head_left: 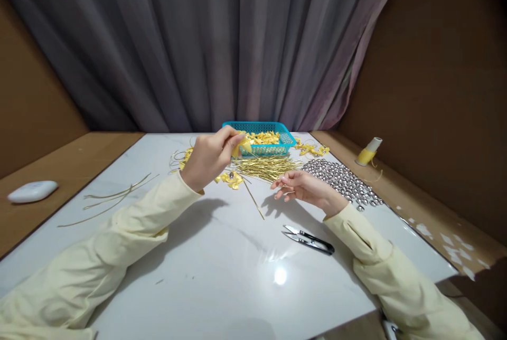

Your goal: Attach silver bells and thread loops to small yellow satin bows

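My left hand [214,156] is raised over the table, thumb and fingers pinched on a yellow ribbon bow [245,147]; part of the bow is hidden behind the fingers. Lower down to the right, my right hand [307,188] has its fingers apart and holds nothing. It is close to a pile of gold wire ties [267,168] and a spread of shiny silver beads [340,177]. More yellow bows [232,179] lie below my left hand, one with a silver bead at its centre. A single gold strand [254,200] slants between my hands.
A turquoise basket [290,139] of yellow ribbon pieces stands at the back. Black-handled thread snips [311,241] lie in front of my right hand. Loose gold wires [109,200] and a white rounded object [33,191] are left; a yellow thread spool [368,152] and white scraps [451,247] are right.
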Demonstrator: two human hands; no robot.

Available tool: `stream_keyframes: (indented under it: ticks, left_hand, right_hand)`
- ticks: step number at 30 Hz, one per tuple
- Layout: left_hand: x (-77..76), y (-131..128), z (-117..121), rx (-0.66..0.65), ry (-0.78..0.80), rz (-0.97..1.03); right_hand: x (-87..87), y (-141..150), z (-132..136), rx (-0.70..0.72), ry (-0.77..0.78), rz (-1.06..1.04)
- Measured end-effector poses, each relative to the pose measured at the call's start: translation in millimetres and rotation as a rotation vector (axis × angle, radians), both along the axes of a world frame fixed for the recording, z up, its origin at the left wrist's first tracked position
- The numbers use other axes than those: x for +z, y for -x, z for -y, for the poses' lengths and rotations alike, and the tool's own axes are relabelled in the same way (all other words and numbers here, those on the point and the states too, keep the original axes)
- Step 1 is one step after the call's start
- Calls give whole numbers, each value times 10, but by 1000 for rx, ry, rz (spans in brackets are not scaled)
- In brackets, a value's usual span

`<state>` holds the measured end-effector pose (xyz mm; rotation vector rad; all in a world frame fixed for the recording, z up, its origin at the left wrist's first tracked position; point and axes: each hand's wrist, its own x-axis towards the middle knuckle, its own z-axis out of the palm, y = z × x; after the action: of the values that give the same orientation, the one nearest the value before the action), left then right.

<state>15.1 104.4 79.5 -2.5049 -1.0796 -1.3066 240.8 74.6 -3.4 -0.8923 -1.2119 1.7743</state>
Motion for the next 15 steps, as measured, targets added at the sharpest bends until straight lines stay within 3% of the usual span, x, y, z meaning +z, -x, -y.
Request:
stream_keyframes:
  ticks: [10,15]
  left_hand:
    - [-34,74,-105,-18,-168,-134]
    - [-43,75,-97,-56,-160,-164]
  right_hand:
    - [30,-190,-65,-28,-28,44]
    - [17,-282,-102,-50,-26,50]
